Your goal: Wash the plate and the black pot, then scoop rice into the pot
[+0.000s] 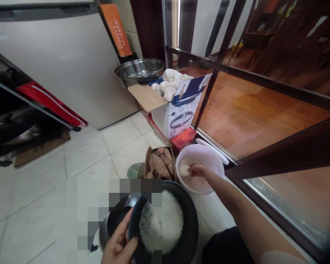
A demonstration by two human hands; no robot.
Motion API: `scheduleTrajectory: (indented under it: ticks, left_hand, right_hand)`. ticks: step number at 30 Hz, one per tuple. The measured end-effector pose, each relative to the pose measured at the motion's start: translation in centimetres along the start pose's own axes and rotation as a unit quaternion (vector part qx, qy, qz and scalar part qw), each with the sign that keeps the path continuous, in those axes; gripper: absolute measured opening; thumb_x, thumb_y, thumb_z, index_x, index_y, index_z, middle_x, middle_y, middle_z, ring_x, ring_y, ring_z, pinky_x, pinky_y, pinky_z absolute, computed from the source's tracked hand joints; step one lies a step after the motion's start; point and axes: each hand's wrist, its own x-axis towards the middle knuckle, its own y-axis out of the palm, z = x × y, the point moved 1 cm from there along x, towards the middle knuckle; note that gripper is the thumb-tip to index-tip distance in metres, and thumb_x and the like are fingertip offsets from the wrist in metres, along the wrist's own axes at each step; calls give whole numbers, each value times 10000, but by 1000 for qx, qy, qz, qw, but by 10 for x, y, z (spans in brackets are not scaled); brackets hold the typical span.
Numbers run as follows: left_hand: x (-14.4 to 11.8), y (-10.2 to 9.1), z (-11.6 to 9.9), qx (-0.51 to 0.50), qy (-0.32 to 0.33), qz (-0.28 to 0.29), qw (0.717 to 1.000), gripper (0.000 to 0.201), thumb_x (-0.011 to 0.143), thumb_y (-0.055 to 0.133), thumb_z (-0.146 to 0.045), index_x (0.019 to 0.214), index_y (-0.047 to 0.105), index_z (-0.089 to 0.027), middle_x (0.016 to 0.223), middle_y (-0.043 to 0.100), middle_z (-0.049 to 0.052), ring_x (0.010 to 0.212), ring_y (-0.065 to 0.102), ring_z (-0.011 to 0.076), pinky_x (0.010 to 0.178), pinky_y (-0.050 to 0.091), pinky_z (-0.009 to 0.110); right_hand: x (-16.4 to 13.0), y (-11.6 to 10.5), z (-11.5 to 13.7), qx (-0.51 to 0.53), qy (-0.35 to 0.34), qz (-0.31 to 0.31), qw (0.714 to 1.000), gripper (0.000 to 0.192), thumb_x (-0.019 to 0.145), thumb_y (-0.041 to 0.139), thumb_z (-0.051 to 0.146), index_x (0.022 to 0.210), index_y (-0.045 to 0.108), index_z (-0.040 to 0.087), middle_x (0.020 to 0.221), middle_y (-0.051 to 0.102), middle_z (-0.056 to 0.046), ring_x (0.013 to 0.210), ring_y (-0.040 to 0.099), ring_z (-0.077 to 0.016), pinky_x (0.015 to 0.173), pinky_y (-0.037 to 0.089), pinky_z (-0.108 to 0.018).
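Observation:
My left hand [119,240] grips the rim of a dark inner pot [192,223] at its left side, thumb on the rim. White rice [170,220] lies in the pot. My right hand [197,170] reaches into a white plastic bucket [217,154], with fingers closed round a small cup [184,169], pale and round, that appears to hold rice. More pale grain seems to lie in the bucket below it. Behind the left hand shows a dark, shiny round vessel [110,223]. A blocky blur hides part of this vessel and of the pot.
Beyond the pot stands a carton of sweet potatoes [161,165]. Farther back are an open box [181,119] with white garlic-like bulbs [170,82] and a steel basin [139,66]. A glass door [264,106] borders the right, a grey fridge [57,62] the left. A white lid [211,151] leans behind the bucket.

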Motion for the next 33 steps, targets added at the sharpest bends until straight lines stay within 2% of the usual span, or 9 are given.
scheduleTrajectory:
  ticks: [3, 6, 12, 16, 19, 23, 25, 27, 33]
  left_hand:
    - [-3, 9, 1, -8, -13, 7, 1000, 898, 521, 810, -307, 1357, 493, -226, 1126, 699, 83, 623, 644, 170, 481, 500, 217]
    - [-5, 20, 0, -9, -9, 2, 1000, 871, 563, 759, -276, 1378, 455, -229, 843, 714, 17, 351, 398, 47, 322, 323, 173]
    - [1, 35, -7, -5, 12, 13, 1000, 898, 563, 695, -233, 1412, 408, -186, 618, 565, -61, 355, 339, 47, 302, 308, 170]
    - [6, 43, -10, -13, 28, 36, 999, 864, 574, 613, -187, 1411, 406, -139, 559, 455, -94, 347, 320, 46, 302, 315, 173]
    - [9, 47, -10, -7, 37, 52, 998, 823, 589, 568, -169, 1399, 428, -146, 594, 479, -85, 347, 319, 42, 299, 315, 175]
    - [11, 48, -8, -11, 44, 65, 997, 801, 597, 552, -155, 1391, 445, -170, 627, 505, -75, 349, 318, 37, 299, 311, 176]
    - [12, 47, -5, -6, 44, 62, 997, 803, 594, 558, -150, 1389, 452, -186, 646, 516, -69, 356, 329, 37, 306, 325, 176]
    - [12, 44, -3, 3, 40, 59, 997, 801, 587, 557, -145, 1382, 464, -189, 652, 519, -65, 358, 330, 39, 306, 336, 180]
    - [11, 43, -1, 9, 37, 66, 997, 800, 585, 542, -140, 1380, 468, -196, 692, 555, -52, 371, 333, 41, 296, 334, 171]
  right_hand:
    - [-4, -4, 8, 65, 20, 25, 997, 89, 682, 588, 106, 708, 528, 166, 537, 498, 22, 589, 569, -152, 694, 548, -345]
    - [-18, -13, 15, 126, 1, 31, 991, 126, 683, 576, 85, 762, 529, 172, 613, 543, 14, 650, 596, -140, 762, 553, -333]
    - [-82, -36, 47, 178, -64, 27, 982, 234, 692, 666, 174, 888, 538, 186, 842, 609, -32, 771, 633, -153, 822, 561, -362]
    - [-152, -23, 70, 34, -269, -45, 962, 418, 713, 728, 338, 1058, 518, 234, 1030, 579, -62, 953, 611, -198, 824, 571, -389]
    - [-192, 10, 70, -154, -457, -94, 871, 421, 770, 692, 337, 1136, 502, 250, 1182, 502, -101, 1113, 534, -228, 836, 571, -382]
    - [-208, 53, 53, -419, -631, -62, 650, 330, 869, 545, 164, 1191, 538, 237, 1182, 534, -118, 1153, 505, -238, 895, 535, -393]
    - [-208, 61, 49, -487, -657, -31, 575, 345, 888, 486, 115, 1211, 547, 219, 1163, 572, -120, 1190, 485, -244, 933, 508, -407]
    - [-209, 60, 51, -505, -664, -25, 551, 358, 896, 471, 107, 1232, 542, 208, 1169, 588, -124, 1228, 460, -248, 973, 476, -430]
    - [-217, 59, 63, -588, -589, 77, 549, 241, 920, 461, 175, 1115, 599, 211, 1089, 629, -93, 1076, 542, -220, 964, 465, -424]
